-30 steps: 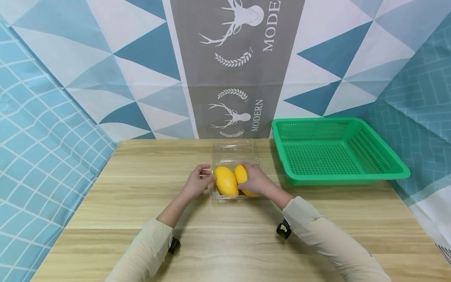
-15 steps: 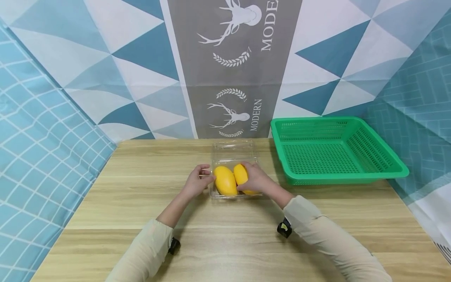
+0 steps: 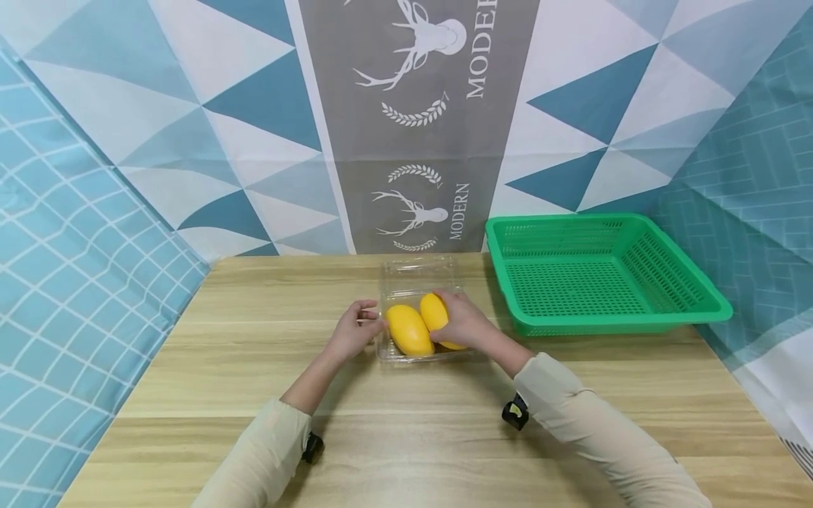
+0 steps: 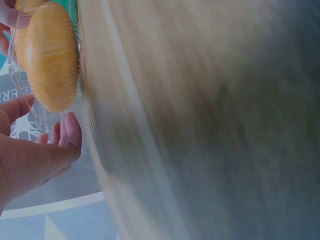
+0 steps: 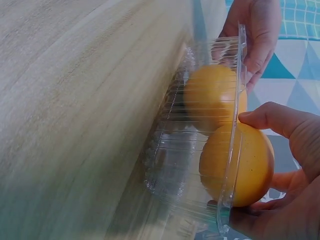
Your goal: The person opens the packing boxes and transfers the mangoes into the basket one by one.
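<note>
A clear plastic clamshell box (image 3: 395,355) lies on the table with its lid folded back. Two yellow mangoes sit in it side by side, a left mango (image 3: 409,331) and a right mango (image 3: 434,312). My right hand (image 3: 466,323) grips the right mango, thumb on its near side and fingers round the far side, as the right wrist view shows. At the box's left end is my left hand (image 3: 353,331). Its thumb (image 4: 17,109) reaches the rim, and its loosely bent fingers (image 4: 72,132) lie beside the end wall; firm contact is unclear.
A green plastic basket (image 3: 610,327) stands at the back right of the wooden table (image 3: 406,437), close to the box. Patterned cloth walls (image 3: 267,141) rise behind and at both sides.
The right mango shows more between my right thumb and fingers, and both mangoes sit at a slightly different angle. The hands stay nearly in place; the head view has shifted a little.
</note>
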A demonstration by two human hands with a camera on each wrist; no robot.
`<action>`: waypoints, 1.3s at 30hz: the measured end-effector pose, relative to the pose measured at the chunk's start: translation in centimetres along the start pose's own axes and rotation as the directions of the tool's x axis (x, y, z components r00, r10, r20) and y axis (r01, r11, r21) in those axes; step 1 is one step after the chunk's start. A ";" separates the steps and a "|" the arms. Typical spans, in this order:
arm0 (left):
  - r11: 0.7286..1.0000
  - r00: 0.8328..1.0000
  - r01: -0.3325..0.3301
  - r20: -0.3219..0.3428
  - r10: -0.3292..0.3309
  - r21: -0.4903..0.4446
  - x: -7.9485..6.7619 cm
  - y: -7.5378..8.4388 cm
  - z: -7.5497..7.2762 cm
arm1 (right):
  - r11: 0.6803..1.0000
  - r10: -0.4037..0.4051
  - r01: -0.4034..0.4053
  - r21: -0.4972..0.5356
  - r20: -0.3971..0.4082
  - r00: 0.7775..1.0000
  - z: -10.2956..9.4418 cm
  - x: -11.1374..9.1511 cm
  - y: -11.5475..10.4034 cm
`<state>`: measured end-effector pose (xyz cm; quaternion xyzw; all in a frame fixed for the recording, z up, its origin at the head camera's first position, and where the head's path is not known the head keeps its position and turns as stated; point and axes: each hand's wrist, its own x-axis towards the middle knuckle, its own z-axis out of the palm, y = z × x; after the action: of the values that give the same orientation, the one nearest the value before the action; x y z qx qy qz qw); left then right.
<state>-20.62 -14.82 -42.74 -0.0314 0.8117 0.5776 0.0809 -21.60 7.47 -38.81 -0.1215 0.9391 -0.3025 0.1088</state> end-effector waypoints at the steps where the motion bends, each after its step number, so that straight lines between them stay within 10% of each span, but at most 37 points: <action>1: 1.000 1.000 0.003 -0.001 -0.003 -0.002 0.0 0.0 0.0 | 1.000 -0.002 0.002 0.000 -0.003 1.000 -0.1 -0.1 0.0; 39: 1.000 1.000 0.012 -0.013 -0.012 0.023 -0.1 0.3 0.1 | 0.999 -0.011 0.015 0.044 -0.090 0.996 -2.4 -0.6 -0.7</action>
<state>-20.53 -14.64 -42.43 -0.0392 0.8186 0.5675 0.0793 -21.61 8.38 -36.44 -0.1117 0.9352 -0.3292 0.0674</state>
